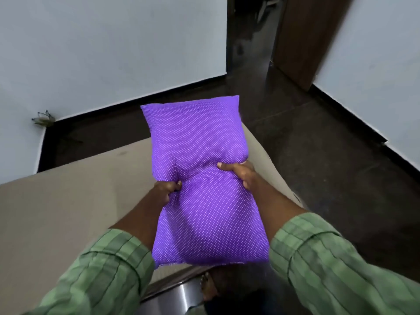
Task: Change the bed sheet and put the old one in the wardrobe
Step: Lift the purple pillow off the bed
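A purple dotted pillow (200, 178) was held in the middle of the frame, lifted clear above a bare beige mattress (68, 201) that filled the lower left. Each grip was clenched on the pillow at its waist: the left hand (167, 189) was pinched into the left edge, the fabric bunched under its curled fingers, and the right hand (241, 176) was wrapped round the right edge with the thumb pressed on top. The stuffing was squeezed into a narrow middle between the two grips, with the larger parts bulging toward the top and the bottom of the frame. The pillow was probably held this way so that it could be carried off the bed or set back on it; which of the two could not be told. No sheet was seen on the mattress, so the old one was judged to be already stripped and a fresh one not yet laid. Green striped sleeves (329, 264) were seen at the lower corners, dark floor (318, 155) at the right, pale walls (102, 53) at the upper left, and a brown door (302, 37) at the upper right
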Available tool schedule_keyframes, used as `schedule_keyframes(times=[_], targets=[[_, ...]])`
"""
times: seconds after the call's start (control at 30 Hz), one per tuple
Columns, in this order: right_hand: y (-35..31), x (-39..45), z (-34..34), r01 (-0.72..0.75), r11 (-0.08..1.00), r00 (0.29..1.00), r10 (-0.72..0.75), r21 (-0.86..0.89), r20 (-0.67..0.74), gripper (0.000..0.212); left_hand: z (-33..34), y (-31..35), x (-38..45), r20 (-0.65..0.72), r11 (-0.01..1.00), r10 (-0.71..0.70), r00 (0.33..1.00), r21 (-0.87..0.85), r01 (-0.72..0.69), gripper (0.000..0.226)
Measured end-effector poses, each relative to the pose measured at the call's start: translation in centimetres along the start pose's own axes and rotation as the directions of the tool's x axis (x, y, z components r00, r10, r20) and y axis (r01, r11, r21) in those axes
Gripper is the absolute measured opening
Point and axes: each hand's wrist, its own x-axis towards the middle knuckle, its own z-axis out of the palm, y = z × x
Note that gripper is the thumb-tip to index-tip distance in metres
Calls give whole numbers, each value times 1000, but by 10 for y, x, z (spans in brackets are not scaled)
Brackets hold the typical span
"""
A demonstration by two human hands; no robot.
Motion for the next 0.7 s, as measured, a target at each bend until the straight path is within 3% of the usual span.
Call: schedule_keyframes(times=[0.13, 0.33, 0.53, 0.63, 0.7], targets=[[-15, 48, -70, -65, 995, 998, 66, -69, 4, 116, 80, 10, -8, 32, 997, -73, 997, -5, 73, 39], [-38, 154, -157, -97, 988, 994, 103, -119, 47, 128, 188, 41, 19, -34, 998, -34, 999, -58, 32, 48], [-22, 295, -218, -186, 962, 977, 202, -200, 63, 141, 265, 54, 79, 11, 990, -33, 999, -138, 35, 49], [-44, 334, -218, -184, 961, 981, 193, -204, 21, 112, 287, 71, 110, -26, 984, -17, 1000, -177, 12, 53], [-52, 366, -213, -99, 966, 995, 96, -238, -26, 92, 299, 81, 136, -159, 989, 68, 985, -117, -87, 72]])
